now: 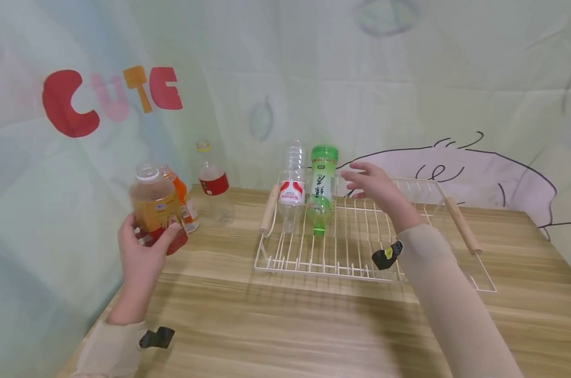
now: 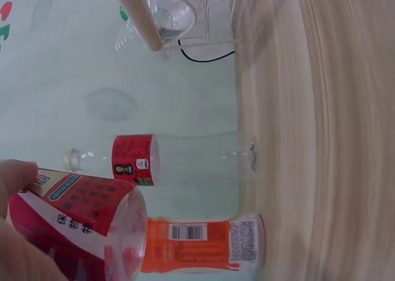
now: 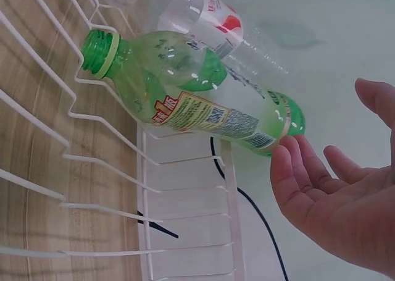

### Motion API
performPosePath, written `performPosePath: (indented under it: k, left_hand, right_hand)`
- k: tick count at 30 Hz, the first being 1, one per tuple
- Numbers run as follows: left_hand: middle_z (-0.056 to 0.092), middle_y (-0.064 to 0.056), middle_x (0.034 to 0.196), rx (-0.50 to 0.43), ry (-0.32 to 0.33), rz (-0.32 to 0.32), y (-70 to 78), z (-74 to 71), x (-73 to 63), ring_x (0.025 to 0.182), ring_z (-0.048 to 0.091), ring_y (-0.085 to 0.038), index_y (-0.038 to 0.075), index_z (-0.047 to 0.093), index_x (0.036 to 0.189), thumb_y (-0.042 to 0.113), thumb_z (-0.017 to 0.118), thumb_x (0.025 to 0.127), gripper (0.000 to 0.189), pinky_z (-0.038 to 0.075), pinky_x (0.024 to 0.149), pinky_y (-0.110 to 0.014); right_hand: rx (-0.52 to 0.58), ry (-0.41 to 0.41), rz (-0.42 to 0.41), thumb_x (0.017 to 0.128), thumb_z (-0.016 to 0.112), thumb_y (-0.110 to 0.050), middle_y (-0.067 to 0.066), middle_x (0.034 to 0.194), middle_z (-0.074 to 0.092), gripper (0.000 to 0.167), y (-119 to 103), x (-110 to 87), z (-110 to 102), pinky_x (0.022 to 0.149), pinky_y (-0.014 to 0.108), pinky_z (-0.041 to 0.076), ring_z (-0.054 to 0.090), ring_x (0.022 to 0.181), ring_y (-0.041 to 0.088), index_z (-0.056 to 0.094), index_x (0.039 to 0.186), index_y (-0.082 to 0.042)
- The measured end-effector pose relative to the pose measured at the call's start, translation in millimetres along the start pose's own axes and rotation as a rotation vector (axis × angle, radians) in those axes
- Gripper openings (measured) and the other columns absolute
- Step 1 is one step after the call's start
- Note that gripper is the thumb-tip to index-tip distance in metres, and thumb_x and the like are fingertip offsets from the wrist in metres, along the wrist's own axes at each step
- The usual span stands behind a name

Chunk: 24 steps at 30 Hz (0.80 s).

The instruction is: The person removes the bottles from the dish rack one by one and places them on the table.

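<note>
My left hand (image 1: 144, 254) grips a wide clear jar with a yellow and red label (image 1: 160, 210), lifted at the left; in the left wrist view its red label (image 2: 74, 213) shows close up. My right hand (image 1: 377, 186) is held above the white wire rack (image 1: 351, 270), fingers loosely spread, with nothing in it. Just beside its fingertips a green bottle (image 1: 320, 189) leans upside down in the rack, neck lowest; the right wrist view shows a gap between them. A clear bottle with a red and white label (image 1: 292, 191) stands inverted to its left.
An orange bottle (image 2: 197, 244) stands on the wooden table (image 1: 247, 325), partly behind the jar. Near it is a clear bottle with a red label (image 1: 214, 184). Wooden handles (image 1: 462, 226) flank the rack. Cloth hangs at the back and left.
</note>
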<state>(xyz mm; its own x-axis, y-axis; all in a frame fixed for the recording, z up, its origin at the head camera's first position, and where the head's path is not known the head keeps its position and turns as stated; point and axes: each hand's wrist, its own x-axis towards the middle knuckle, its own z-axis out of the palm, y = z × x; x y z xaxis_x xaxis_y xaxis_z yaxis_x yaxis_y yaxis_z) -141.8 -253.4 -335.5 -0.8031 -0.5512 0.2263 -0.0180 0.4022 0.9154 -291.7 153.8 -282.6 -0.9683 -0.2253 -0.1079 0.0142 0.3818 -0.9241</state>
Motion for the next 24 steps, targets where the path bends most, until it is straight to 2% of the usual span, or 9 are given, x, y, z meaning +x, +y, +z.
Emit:
performPosePath:
  k: [5,9,18,24]
  left_hand:
    - [0.027,-0.007,0.147,-0.022,0.000,-0.109,-6.5,-3.7,3.8,0.127,0.033,-0.024,0.015,0.018,0.150,0.036,0.065,0.091,0.078,0.036,0.107,-0.039]
    - [0.024,-0.010,0.146,-0.060,0.016,-0.160,-12.8,-4.8,7.0,0.130,0.031,-0.026,0.014,0.015,0.149,0.033,0.065,0.090,0.080,0.033,0.111,-0.040]
    - [0.018,-0.012,0.149,-0.092,0.016,-0.243,-32.7,-8.4,14.8,0.137,0.027,-0.031,0.014,0.008,0.148,0.033,0.067,0.089,0.085,0.028,0.115,-0.041]
    - [0.017,-0.016,0.151,-0.093,0.027,-0.252,-42.6,-8.7,17.0,0.138,0.026,-0.032,0.011,0.008,0.147,0.033,0.068,0.089,0.087,0.026,0.116,-0.042]
  right_hand:
    - [0.014,-0.002,0.032,0.098,0.054,-0.037,0.020,0.148,0.038,0.071,6,4.8,1,0.102,0.047,0.044,0.047,0.128,0.034,0.021,0.152,-0.004]
    - [0.016,-0.008,0.044,0.097,0.055,-0.035,0.020,0.149,0.036,0.072,9,9.0,4,0.103,0.048,0.043,0.046,0.129,0.035,0.021,0.152,-0.004]
    - [-0.009,-0.061,0.058,0.097,0.056,-0.033,0.024,0.147,0.038,0.075,12,20.6,13,0.104,0.048,0.042,0.044,0.128,0.039,0.015,0.152,-0.003]
    - [-0.051,-0.079,0.080,0.096,0.056,-0.034,0.026,0.147,0.035,0.077,16,24.5,16,0.105,0.050,0.040,0.043,0.129,0.042,0.014,0.153,-0.003]
